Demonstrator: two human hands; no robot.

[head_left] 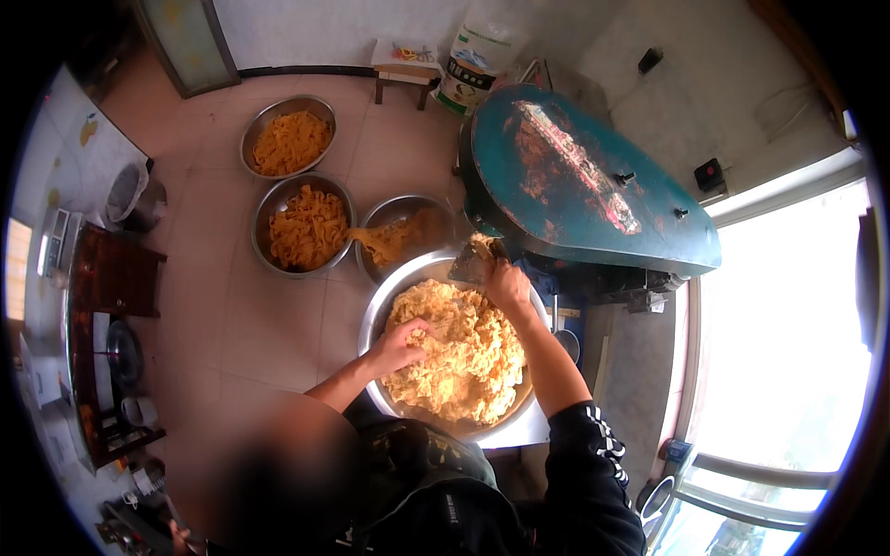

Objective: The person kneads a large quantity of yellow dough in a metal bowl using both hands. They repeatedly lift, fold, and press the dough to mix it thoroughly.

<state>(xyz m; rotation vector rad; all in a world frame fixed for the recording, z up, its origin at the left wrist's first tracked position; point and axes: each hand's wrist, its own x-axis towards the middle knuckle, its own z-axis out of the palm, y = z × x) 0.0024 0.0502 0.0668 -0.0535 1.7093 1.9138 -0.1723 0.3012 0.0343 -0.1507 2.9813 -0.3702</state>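
Observation:
A large metal basin [373, 324] in front of me holds a heap of crumbly yellow dough [454, 347]. My left hand [397, 347] rests on the left side of the heap, its fingers curved and apart, with nothing visible in them. At the basin's far right rim, my right hand [507, 283] reaches to a dark flat-sided piece [468, 266] below the green machine [575, 176]. A little dough [481, 243] shows beside it. The back of my right hand hides its fingers, so I cannot tell whether they grip anything.
Beyond the basin, a metal bowl [373, 267] catches orange-brown strips beside the machine. Two more bowls of strips, a nearer one [260, 236] and a farther one [246, 144], stand on the tiled floor. A low stool [408, 72] and a sack [477, 65] are behind; another person's hand [181, 537] shows lower left.

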